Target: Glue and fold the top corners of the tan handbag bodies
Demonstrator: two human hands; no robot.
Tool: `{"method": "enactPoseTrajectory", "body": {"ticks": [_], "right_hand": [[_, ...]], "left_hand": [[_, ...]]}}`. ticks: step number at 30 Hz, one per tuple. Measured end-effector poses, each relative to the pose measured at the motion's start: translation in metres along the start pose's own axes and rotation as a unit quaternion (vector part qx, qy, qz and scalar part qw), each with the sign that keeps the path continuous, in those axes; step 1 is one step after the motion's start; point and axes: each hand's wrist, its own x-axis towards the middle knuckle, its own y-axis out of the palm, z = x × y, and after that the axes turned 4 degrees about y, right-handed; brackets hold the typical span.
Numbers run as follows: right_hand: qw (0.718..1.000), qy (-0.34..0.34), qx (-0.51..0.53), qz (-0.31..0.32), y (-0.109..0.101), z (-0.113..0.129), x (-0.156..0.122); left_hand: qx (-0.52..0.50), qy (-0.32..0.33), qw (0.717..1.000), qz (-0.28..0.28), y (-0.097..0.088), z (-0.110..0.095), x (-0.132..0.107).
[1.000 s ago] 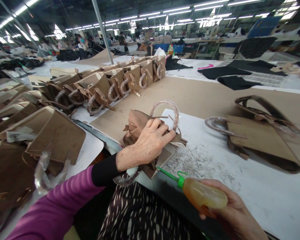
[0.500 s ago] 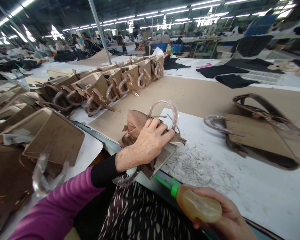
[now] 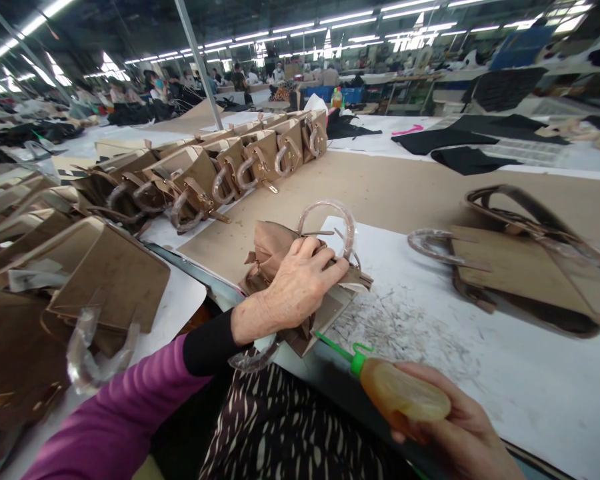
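Note:
My left hand (image 3: pixel 303 280) is closed over the upper part of a brown handbag (image 3: pixel 273 250), which lies on its side at the table's near edge. Clear plastic wraps the bag's handles; one loop stands up beyond my fingers, the other hangs over the edge. In my right hand (image 3: pixel 460 413) is a squeeze bottle (image 3: pixel 405 393) of amber liquid with a green cap and a long thin green nozzle. The nozzle points left, its tip close to the bag's near edge; whether it touches I cannot tell.
Another brown handbag (image 3: pixel 520 270) lies on the right of the paper-covered table (image 3: pixel 545 380). Rows of similar handbags (image 3: pixel 260 157) stand at the left and back. Black fabric pieces (image 3: pixel 445 142) lie farther off, and a metal pole (image 3: pixel 200 63) rises behind. People sit in the distance.
My right hand has shifted slightly right and the bottle's nozzle has risen a little along the bag's edge. My left hand and the bag have hardly moved.

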Motion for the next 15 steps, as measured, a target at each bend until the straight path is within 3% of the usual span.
{"method": "enactPoseTrajectory", "body": {"ticks": [7, 15], "right_hand": [[0.992, 0.093, 0.076, 0.022, -0.005, -0.011, -0.005], [0.986, 0.122, 0.116, 0.016, 0.003, -0.017, -0.009]], "left_hand": [[-0.002, -0.002, 1.0, 0.007, 0.001, 0.001, 0.001], [0.003, -0.002, 1.0, 0.0, 0.0, 0.001, 0.002]]}}
